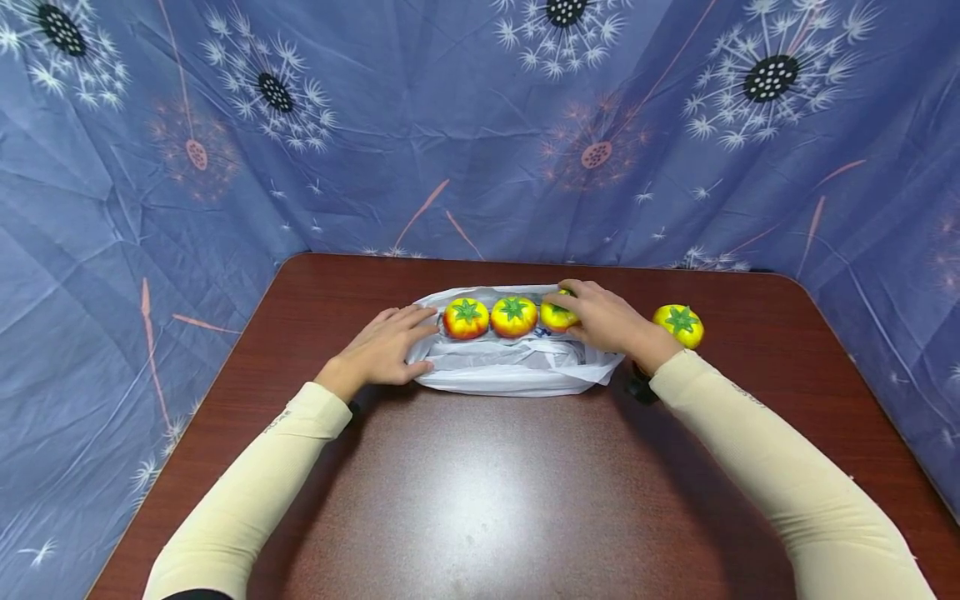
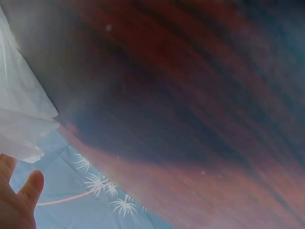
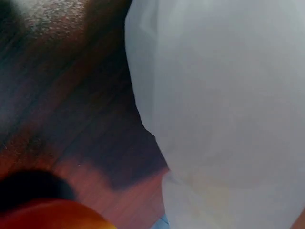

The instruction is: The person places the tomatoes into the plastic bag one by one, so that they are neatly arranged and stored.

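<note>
White plastic bag [image 1: 495, 381], mouth open upward, lying crosswise on a reddish-brown table [image 1: 405, 508], toward its far edge. From left to right in the head view: a pale cream left sleeve [image 1: 255, 475] extends from the lower left to the left hand [image 1: 382, 346], whose fingers are spread, the fingertips touching the left rim of the bag and the thumb set apart from the others. In the left wrist view the thumb stands clear of the bag's edge; the table surface there is blurred.

Within the bag's mouth, along its far side, three fruits form a row: the first fruit [image 1: 466, 320], yellow and red with a green leafy top; the second fruit [image 1: 513, 318], of like colouring, just beside it; and the third fruit [image 1: 552, 321], partly covered by the right hand [image 1: 603, 318], which pinches it between curled fingers and thumb.

Right of the bag and apart from it, the fourth fruit [image 1: 678, 325], mostly yellow with a green top, sits on the table behind the right wrist. A matching cream right sleeve [image 1: 772, 467] runs to the lower right. Behind the table hangs a blue cloth [image 1: 442, 92] printed with dandelion heads.
</note>
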The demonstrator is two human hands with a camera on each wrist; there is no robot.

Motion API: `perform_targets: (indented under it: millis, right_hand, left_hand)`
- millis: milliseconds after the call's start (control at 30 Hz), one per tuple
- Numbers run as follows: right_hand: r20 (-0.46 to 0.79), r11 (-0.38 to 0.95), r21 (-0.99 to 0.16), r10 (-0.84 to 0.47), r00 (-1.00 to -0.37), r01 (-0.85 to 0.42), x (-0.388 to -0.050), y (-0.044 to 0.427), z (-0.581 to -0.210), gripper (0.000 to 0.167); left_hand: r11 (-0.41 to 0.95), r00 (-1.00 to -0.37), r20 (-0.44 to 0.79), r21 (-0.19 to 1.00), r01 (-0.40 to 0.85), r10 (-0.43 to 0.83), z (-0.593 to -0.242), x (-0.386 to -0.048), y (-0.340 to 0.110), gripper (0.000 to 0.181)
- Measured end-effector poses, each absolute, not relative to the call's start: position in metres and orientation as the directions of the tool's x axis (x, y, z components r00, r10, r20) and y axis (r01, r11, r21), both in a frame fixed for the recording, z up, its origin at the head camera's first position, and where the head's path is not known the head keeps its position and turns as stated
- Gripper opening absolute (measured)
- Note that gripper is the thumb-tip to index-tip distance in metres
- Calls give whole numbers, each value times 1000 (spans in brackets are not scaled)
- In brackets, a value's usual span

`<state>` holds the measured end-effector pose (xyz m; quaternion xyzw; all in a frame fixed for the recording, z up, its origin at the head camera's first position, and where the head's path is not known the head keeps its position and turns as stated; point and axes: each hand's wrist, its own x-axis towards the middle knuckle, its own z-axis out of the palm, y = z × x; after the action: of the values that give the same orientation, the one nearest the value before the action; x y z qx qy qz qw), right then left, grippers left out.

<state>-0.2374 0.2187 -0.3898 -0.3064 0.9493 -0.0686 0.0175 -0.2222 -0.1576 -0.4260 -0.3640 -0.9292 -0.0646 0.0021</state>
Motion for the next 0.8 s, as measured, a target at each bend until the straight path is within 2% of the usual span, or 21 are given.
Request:
perform_targets:
  millis: [167,800]
  right_hand:
    - [32,788,-122,-604,-796,-603,-237,216,-393,59]
    - [-17,820,-133,-563,-826,-556,-239,218,-403,61]
  left_hand:
    - [731,-740,39,123,671,672,-427,-221,-158,63]
    - [725,-735,63,124,677,675,-429,-221,-157,61]
